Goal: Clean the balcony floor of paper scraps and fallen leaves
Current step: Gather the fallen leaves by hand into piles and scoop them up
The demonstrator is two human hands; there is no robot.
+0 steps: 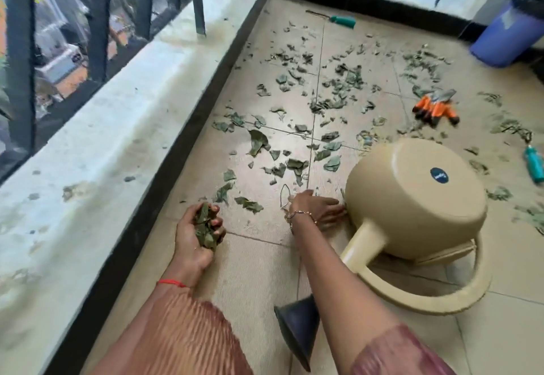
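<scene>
Green fallen leaves (297, 165) lie scattered over the beige tiled balcony floor (259, 268), thickest in the middle and far part. My left hand (198, 232) is palm up near the low wall and grips a bunch of leaves (206, 227). My right hand (316, 208) reaches forward with fingers stretched flat on the floor, touching the base of a tipped beige watering can (415, 201). A thin wiry stem (284, 198) lies just left of that hand.
A concrete ledge (117, 127) with dark railing bars runs along the left. A blue bin (509, 27) stands far right. Orange gloves (435, 108), two teal-handled tools (343, 21) (533, 164) and a black funnel-like object (300, 327) lie on the floor.
</scene>
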